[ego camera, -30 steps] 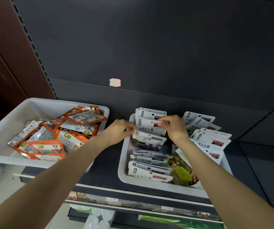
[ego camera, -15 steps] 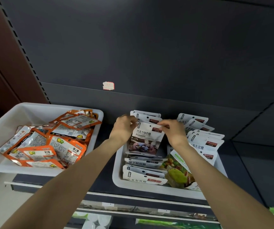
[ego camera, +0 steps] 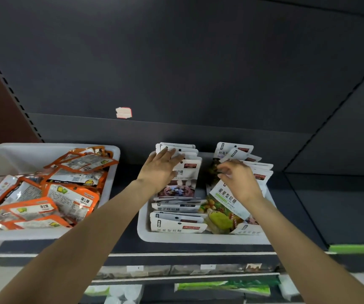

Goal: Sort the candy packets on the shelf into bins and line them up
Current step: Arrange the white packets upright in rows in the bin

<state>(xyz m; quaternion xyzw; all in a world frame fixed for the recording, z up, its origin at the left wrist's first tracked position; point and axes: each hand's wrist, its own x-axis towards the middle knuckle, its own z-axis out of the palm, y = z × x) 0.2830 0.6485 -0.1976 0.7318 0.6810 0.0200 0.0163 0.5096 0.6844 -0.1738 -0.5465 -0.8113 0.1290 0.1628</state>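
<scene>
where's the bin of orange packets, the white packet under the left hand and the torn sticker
bin of orange packets (ego camera: 7, 235), head view, front wall
white packet (ego camera: 190, 172), head view, upper right face
torn sticker (ego camera: 123, 112), head view, middle

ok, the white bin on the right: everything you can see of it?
The right white bin looks like plastic, rectangular with rounded corners, and sits flat on the dark shelf. It holds white candy packets in two rows, some propped up, some flat. The left hand lies open on the rear left packets; the right hand reaches into the right row.
</scene>
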